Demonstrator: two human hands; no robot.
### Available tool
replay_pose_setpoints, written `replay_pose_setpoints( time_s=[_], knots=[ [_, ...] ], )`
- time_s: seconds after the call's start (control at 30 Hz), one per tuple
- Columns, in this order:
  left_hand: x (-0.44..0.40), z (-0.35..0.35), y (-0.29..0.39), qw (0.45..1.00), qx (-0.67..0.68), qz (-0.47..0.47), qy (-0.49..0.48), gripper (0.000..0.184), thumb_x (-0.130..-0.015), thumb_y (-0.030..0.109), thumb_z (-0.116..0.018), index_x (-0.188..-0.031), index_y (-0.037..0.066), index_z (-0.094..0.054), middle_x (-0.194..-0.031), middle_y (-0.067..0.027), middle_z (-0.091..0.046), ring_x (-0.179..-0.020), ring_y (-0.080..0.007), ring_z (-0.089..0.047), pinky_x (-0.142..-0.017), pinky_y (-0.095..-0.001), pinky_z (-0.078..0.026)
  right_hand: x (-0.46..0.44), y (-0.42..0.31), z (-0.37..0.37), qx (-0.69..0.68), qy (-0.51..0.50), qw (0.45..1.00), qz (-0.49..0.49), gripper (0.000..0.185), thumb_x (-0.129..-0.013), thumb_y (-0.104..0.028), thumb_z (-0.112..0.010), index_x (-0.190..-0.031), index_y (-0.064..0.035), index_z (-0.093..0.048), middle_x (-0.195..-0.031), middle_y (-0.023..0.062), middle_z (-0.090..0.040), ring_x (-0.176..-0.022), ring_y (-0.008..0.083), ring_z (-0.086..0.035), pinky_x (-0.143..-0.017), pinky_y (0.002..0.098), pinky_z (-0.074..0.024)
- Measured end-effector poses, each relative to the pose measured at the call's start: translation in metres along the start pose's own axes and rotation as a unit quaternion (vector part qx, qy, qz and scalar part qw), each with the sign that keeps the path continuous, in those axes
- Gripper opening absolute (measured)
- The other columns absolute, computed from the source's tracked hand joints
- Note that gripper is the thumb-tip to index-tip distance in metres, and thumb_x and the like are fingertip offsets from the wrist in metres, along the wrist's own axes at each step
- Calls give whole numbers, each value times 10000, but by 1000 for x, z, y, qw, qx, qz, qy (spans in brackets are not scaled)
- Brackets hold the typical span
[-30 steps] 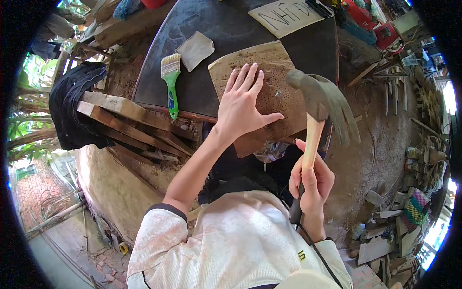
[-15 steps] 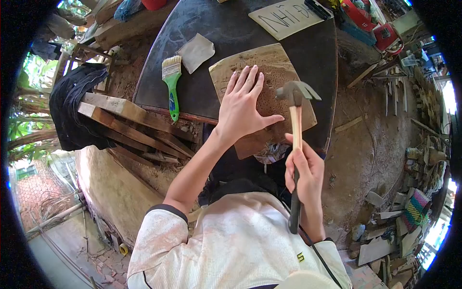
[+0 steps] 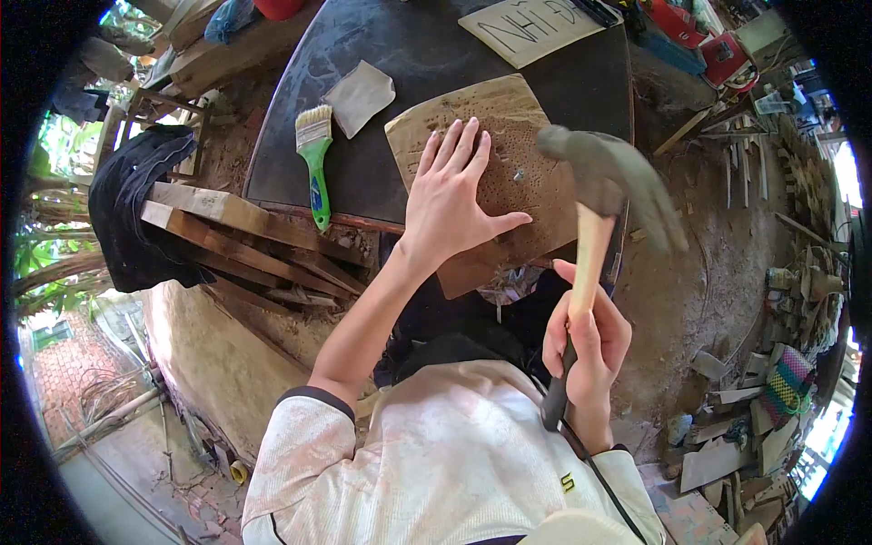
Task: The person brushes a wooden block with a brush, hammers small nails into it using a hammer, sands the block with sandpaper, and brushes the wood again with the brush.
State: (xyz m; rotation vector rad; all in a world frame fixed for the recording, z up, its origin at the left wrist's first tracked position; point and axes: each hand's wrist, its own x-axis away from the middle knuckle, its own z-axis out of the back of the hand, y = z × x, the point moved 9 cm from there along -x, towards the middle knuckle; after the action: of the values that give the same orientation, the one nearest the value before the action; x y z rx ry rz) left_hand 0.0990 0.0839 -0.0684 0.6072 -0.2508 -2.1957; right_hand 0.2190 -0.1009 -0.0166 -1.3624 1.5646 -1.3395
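Note:
My left hand [image 3: 451, 200] lies flat with fingers spread on a brown wooden board [image 3: 509, 118] dotted with many small holes. My right hand [image 3: 590, 341] is wrapped around the handle of a claw hammer [image 3: 598, 236]. The hammer head is raised above the board's right edge, claw toward the right, and slightly blurred. On the board, right of my left fingers, is a small shiny bit [image 3: 519, 175], too small to name. A paintbrush [image 3: 315, 168] with a green handle rests left of the board, beside a piece of grey sheet [image 3: 361, 98].
The dark table [image 3: 363, 36] carries a lettered sign [image 3: 522, 34] with a black object on it at the far side. Wooden beams [image 3: 245, 232] and a dark cloth [image 3: 136, 209] lie to the left. At right are scrap pieces and a woven basket [image 3: 788, 386].
The hammer has come up off the board, its head now nearer the camera and farther right. My left hand stays pressed on the board.

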Motion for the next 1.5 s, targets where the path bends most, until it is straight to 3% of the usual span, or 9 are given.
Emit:
replay_pose_setpoints(
  time_s=[0.17, 0.43, 0.5, 0.7, 0.83, 0.93, 1.03, 1.2, 1.5],
  knots=[
    [-1, 1, -1, 1000, -3, -5, 7, 1193, -772, 806, -811, -1559, -58, -572, -1702, -241, -474, -1624, -380, -388, -1368, -521, -237, -17, 29, 4, 28, 25, 990, -135, 508, -1169, -241, -581, -1544, 101, -552, -792, -34, -581, -490, 5, -434, -455, 191, -330],
    [0, 0, -1, 1000, -1, -1, 3, 1196, -767, 809, -818, -1560, -53, -574, -1705, -232, -476, -1630, -372, -382, -1371, -514, -238, -11, 20, 2, 42, -1, 999, 29, 529, -1160, -248, -602, -1570, 82, -546, -769, -40, -575, -524, 8, -465, -468, 192, -331],
    [0, 0, 0, 1000, -2, -6, 10, 1188, -773, 806, -804, -1552, -62, -578, -1692, -240, -489, -1621, -378, -393, -1368, -518, -233, -17, 38, 4, 18, 30, 992, -123, 480, -1159, -195, -586, -1564, 63, -564, -765, -48, -572, -500, 3, -443, -459, 187, -327],
    [1, 0, 0, 1000, 4, 6, 0, 1178, -765, 784, -836, -1556, -51, -580, -1712, -229, -466, -1632, -367, -379, -1372, -512, -236, -3, 7, 5, 19, -19, 997, 66, 549, -1168, -252, -586, -1562, 125, -519, -778, -28, -578, -516, 15, -451, -460, 195, -339],
    [0, 1, 0, 1000, 4, 3, 2, 1183, -761, 783, -837, -1552, -58, -581, -1711, -235, -466, -1636, -370, -371, -1370, -518, -233, -21, 51, 12, -17, 0, 990, -137, 486, -1186, -238, -537, -1532, 102, -559, -755, -17, -573, -479, 27, -458, -428, 207, -351],
    [1, 2, 0, 1000, 10, 0, 4, 1148, -778, 770, -829, -1551, -44, -588, -1704, -243, -472, -1631, -380, -377, -1368, -527, -233, -27, 31, 13, -12, -37, 998, -55, 472, -1192, -252, -532, -1527, 78, -578, -750, -13, -572, -467, 42, -476, -420, 215, -360],
    [1, 2, 2, 1000, -2, -18, 21, 1048, -835, 760, -779, -1523, -15, -624, -1665, -263, -508, -1607, -395, -408, -1357, -535, -240, -47, 29, 19, -26, -25, 999, 23, 480, -1188, -262, -550, -1528, 75, -580, -767, -14, -575, -487, 44, -497, -429, 211, -371],
    [-13, 9, 16, 977, 186, -57, 89, 348, -899, 213, -896, -1186, 47, -788, -1492, -194, -690, -1478, -410, -575, -1266, -542, -434, -102, 44, 42, 59, 19, 995, 76, 456, -1180, -253, -580, -1531, 38, -602, -777, -30, -556, -500, 41, -506, -442, 217, -386],
    [-16, -7, 7, 971, 214, -34, 106, 193, -882, 150, -886, -979, 20, -781, -1320, -160, -760, -1356, -381, -662, -1197, -513, -508, -105, 61, 54, 41, 26, 998, 44, 446, -1179, -241, -580, -1534, 28, -606, -768, -30, -554, -505, 44, -510, -445, 236, -432]
  ],
)
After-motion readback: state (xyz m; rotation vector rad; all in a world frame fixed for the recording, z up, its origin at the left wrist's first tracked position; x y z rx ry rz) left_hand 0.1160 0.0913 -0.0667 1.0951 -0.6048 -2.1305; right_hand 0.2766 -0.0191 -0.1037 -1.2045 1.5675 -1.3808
